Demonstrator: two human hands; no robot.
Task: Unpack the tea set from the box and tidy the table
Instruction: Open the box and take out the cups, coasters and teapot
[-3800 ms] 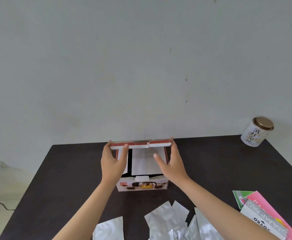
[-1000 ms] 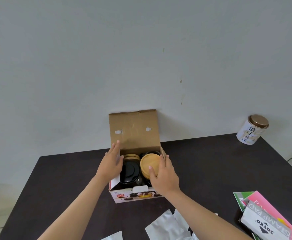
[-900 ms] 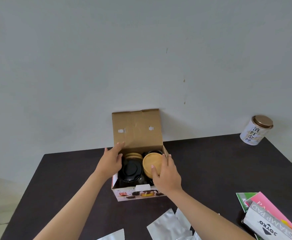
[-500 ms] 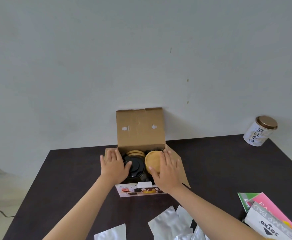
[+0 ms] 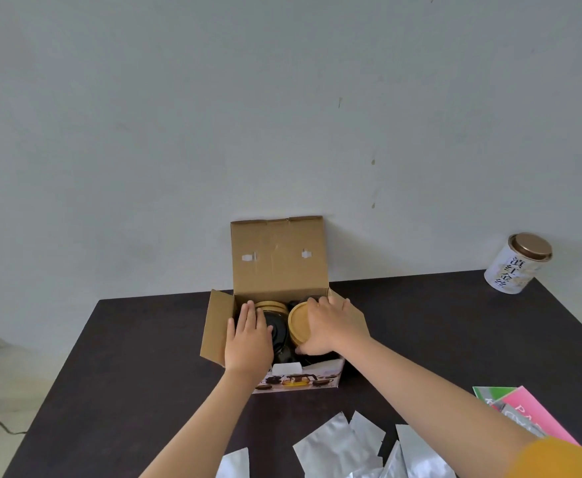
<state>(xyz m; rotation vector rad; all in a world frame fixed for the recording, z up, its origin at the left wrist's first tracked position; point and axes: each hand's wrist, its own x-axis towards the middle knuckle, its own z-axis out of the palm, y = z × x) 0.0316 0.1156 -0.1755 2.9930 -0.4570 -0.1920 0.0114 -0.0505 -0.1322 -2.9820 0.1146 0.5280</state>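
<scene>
Right hand clamps wooden lid in box, table's far edge; left hand flat, spread on black pot. Risk: lid slips, pot tips w/ lift.

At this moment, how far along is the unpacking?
Early. Done: the box is open, lid up, side flaps out. In hand: the right hand curls a grip on the wooden lid; the left hand rests on the black teapot. Left: everything is inside, and the foil pouches lie scattered.
</scene>
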